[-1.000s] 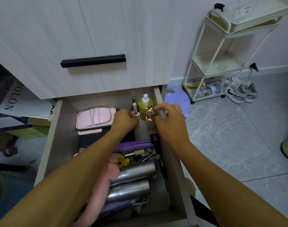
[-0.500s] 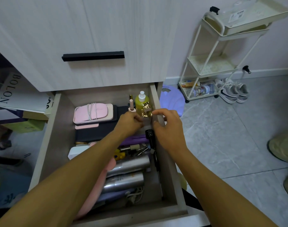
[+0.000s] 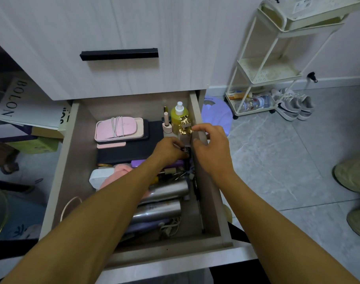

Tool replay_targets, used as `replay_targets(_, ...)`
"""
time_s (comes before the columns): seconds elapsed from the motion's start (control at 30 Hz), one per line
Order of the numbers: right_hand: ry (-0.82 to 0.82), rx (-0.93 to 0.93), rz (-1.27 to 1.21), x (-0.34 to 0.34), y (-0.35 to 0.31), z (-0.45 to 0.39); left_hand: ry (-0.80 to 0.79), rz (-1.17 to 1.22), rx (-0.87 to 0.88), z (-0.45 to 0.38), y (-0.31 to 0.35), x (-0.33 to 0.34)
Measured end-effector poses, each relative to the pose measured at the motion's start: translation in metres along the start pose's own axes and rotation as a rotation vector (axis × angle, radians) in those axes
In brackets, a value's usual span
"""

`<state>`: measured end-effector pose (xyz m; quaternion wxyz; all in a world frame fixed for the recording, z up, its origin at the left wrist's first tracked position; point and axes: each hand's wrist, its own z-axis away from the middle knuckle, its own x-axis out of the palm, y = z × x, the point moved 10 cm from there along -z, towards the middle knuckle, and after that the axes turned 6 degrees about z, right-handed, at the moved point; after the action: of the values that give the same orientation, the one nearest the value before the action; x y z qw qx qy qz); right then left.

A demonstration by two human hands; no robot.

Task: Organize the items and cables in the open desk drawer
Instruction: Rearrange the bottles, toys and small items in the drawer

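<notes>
Both arms reach into the open drawer (image 3: 71,140) of the desk. The left hand (image 3: 168,151) sits over the right-hand side of the drawer, fingers curled and pinching the top of a small black tube (image 3: 186,155) that stands upright just beside the drawer's right wall. The right hand (image 3: 211,147) hovers over that wall, fingers loosely bent and holding nothing (relaxed, not clenched).

At the back right corner stands a yellow bottle (image 3: 178,117) with a white cap, a gold ornament (image 3: 185,126) in front of it, and a pale pink bottle (image 3: 166,125) just to its left. Further left lies a pink case (image 3: 118,127) with a white cable (image 3: 117,125) wrapped round it, on top of a dark flat box (image 3: 121,153). A purple bar (image 3: 139,162) pokes out from under the left wrist. Nearer the front, two silver cans (image 3: 160,201) lie on their sides, side by side, with a tangle of white cord (image 3: 171,224) beside the lower one. A pink fluffy thing (image 3: 118,173) rests against a white box (image 3: 98,178).

Off to the right, a white cart (image 3: 263,76) stands on the floor with sneakers (image 3: 293,105) beside it.
</notes>
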<state>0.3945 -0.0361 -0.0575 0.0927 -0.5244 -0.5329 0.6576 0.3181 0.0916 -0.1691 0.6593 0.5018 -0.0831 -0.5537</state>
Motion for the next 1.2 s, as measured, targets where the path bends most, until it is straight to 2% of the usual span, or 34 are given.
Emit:
replay_targets(0.17, -0.026, -0.080, 0.153, 0.005, -0.004, 0.008, 0.092, 0.255, -0.032, 0.020, -0.013, -0.021)
replay_targets(0.37, 0.023, -0.250, 0.357, -0.003, -0.026, 0.017, 0.021, 0.470, -0.038, 0.050, -0.012, -0.026)
replay_targets(0.47, 0.000, -0.347, 0.434, -0.005, -0.044, 0.029, 0.058, 0.526, -0.028, 0.065, -0.013, -0.033)
replay_targets(0.7, -0.302, -0.404, 0.631, 0.015, -0.057, 0.057, 0.126, 0.480, 0.041, 0.086, -0.020, -0.056)
replay_targets(0.8, -0.452, -0.408, 0.787, 0.040, -0.060, 0.060, 0.169, 0.488, 0.029, 0.084, -0.028, -0.067)
replay_targets(0.93, -0.709, -0.321, 0.902, 0.082, -0.043, 0.059, 0.281, 0.489, -0.054, 0.078, -0.051, -0.093)
replay_targets(1.0, -0.788, -0.286, 0.963, 0.097, -0.032, 0.055, 0.251, 0.473, -0.117, 0.075, -0.061, -0.099)
replay_targets(1.2, -0.853, -0.256, 0.941, 0.134, -0.022, 0.045, 0.131, 0.494, -0.174, 0.072, -0.068, -0.090)
